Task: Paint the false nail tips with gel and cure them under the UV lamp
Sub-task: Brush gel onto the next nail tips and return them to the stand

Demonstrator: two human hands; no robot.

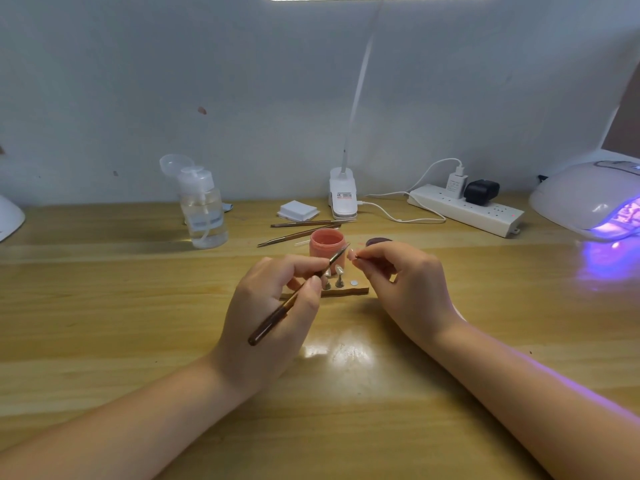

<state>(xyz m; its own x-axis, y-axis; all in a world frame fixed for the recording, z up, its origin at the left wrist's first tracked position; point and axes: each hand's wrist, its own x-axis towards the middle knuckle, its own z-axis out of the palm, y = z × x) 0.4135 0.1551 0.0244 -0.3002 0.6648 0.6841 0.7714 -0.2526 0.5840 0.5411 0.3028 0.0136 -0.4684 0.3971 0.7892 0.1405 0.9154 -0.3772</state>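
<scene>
My left hand point(273, 306) grips a dark-handled brush point(298, 296), its tip pointing up and right towards a pink false nail tip point(350, 254). My right hand point(405, 282) pinches the small stand that carries this nail tip, just right of the brush tip. Behind them stands an open pink gel jar point(327, 245) with its dark lid point(378, 241) beside it. Between my hands lies a wooden holder point(349, 291) with two more nail tips point(338, 270) on stands. The UV lamp point(588, 199) glows purple at the far right.
A clear pump bottle point(204, 209) stands at the back left. Two spare brushes point(301, 230) and a stack of white pads point(298, 209) lie behind the jar. A clip lamp base point(343, 195) and a power strip point(464, 209) with cables sit along the wall.
</scene>
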